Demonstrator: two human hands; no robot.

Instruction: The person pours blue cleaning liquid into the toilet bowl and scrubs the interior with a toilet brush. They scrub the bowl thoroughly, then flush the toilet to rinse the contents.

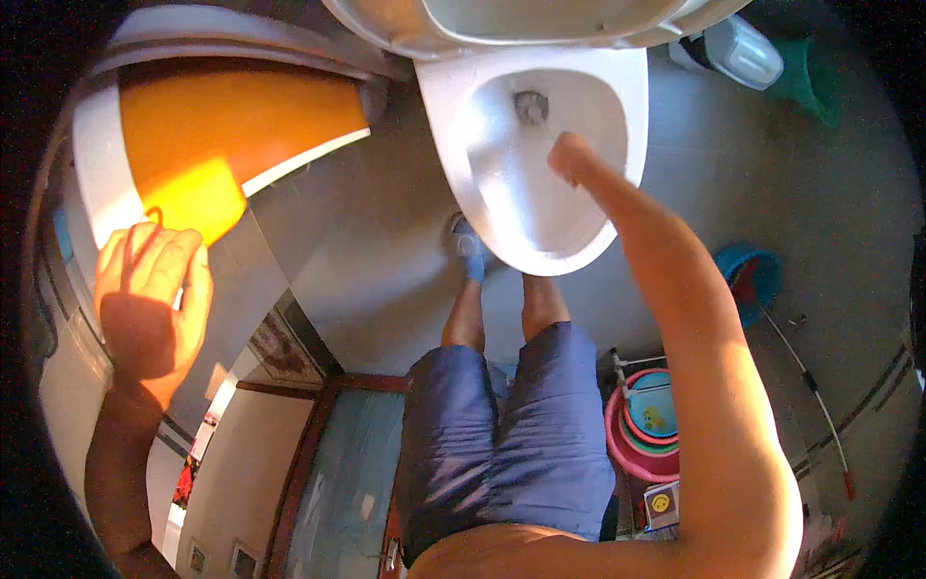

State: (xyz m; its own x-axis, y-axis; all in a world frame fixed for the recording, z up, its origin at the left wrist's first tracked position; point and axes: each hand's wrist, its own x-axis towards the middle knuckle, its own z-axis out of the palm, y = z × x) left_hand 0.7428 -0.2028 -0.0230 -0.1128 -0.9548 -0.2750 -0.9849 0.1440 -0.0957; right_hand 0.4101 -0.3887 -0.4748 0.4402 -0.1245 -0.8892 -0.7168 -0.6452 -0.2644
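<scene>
My left hand (pixel 148 282) is at the left, at the white edge of an orange-fronted cabinet (pixel 239 116). Its fingers lie close together and its thumb stands apart; whether it touches the edge is hard to tell. My right hand (pixel 571 159) is curled over the bowl of a white toilet (pixel 539 257). Nothing shows clearly between its fingers, and the palm is hidden. Inside the bowl, beyond that hand, is a blurred grey round patch (pixel 532 107); I cannot tell if it is the drain or an object. The toilet's lid and seat (pixel 542 18) are raised.
Right of the toilet stand a grey-white bin (pixel 745 54), a green container (pixel 814 87) and a blue bucket (pixel 752 268). A long pole (pixel 803 369) crosses the floor. Nested plastic basins (pixel 644 463) sit behind my right leg. A brown-framed door (pixel 347 463) is behind me.
</scene>
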